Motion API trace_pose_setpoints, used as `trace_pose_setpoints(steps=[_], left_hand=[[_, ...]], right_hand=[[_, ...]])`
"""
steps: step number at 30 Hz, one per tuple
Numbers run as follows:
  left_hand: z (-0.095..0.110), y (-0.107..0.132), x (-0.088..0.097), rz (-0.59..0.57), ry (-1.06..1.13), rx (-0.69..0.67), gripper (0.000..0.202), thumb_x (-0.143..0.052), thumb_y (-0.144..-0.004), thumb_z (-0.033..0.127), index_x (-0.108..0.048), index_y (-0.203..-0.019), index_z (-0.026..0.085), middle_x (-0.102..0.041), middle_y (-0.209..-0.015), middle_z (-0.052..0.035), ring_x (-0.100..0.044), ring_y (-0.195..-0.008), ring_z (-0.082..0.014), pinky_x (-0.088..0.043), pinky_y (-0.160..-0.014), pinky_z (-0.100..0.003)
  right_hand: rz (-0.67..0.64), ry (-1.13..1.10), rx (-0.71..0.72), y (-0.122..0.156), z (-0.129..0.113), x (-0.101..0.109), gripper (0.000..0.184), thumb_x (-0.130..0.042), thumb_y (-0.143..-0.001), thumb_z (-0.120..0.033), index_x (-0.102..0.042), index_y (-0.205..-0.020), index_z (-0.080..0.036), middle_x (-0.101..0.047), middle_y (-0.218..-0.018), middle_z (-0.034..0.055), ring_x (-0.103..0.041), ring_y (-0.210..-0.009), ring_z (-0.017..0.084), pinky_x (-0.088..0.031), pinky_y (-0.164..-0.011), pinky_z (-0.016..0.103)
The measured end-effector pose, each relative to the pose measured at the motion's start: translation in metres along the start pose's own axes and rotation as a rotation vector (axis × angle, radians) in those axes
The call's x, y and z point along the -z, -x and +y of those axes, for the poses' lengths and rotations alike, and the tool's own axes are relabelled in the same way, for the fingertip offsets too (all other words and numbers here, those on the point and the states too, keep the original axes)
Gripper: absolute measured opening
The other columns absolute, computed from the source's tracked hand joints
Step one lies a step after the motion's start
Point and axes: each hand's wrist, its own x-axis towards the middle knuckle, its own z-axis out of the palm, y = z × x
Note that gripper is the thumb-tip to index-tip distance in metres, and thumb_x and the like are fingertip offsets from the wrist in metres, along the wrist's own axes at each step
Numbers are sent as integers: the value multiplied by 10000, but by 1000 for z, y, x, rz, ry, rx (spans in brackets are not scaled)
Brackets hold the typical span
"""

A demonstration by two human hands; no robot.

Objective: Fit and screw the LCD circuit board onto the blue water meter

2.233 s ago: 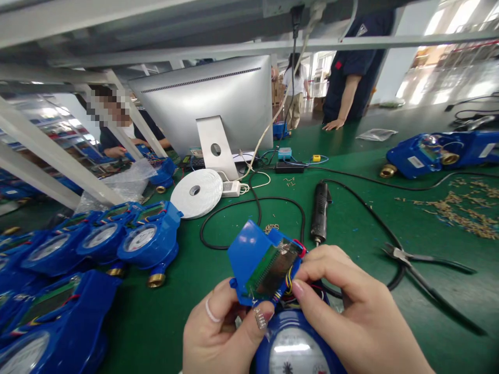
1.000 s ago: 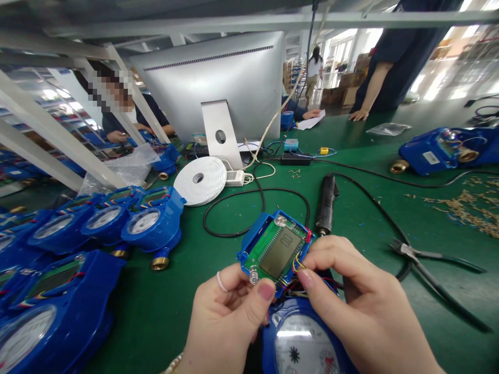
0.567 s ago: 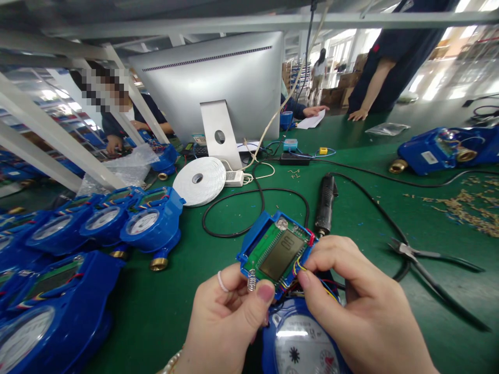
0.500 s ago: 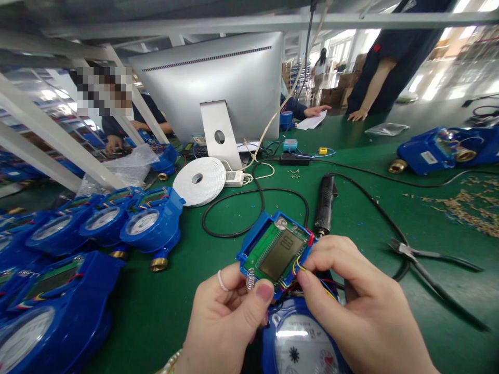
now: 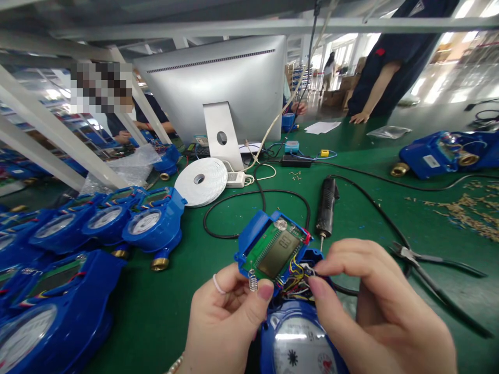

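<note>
Head view: the blue meter sits at the near edge of view, its round dial facing up. Just beyond its dial, the left hand pinches the display module between thumb and fingers, tilted, with the screen reading zeros; a coil spring stands beside the thumb. Right of the module, the right hand has its thumb and forefinger close together at the coloured wires above the meter; whether a wire is gripped, I cannot tell. Farther beyond the meter, a black screwdriver, a white roll and a monitor are on the green worktop. Pliers lie to the meter's right, and other blue meters to its left.
</note>
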Motion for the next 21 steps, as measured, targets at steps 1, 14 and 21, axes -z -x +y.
trace_pose_setpoints(steps=[1,14,21], left_hand=[[1,0,0,6,-21,-23,292,-772,-705,327,-572,-594,147,-517,-467,41,-413,-393,-36,-319,-374,-107],[2,2,-3,35,-14,-41,309,-782,-680,356,-586,-566,145,-507,-442,35,-397,-369,-40,-303,-345,-110],[3,2,-4,37,-20,-22,333,-791,-664,369,-575,-547,144,-494,-428,35,-399,-372,-46,-318,-354,-118]], right_hand=[[14,63,58,1,0,1,149,-625,-782,-95,-590,-870,-210,-568,-874,10,-542,-865,154,-424,-773,311],[28,235,221,6,5,4,199,-700,-758,-92,-647,-911,-207,-605,-839,12,-535,-845,151,-426,-773,325],[29,159,199,9,4,5,193,-709,-744,-74,-653,-886,-192,-605,-806,19,-540,-847,164,-441,-764,335]])
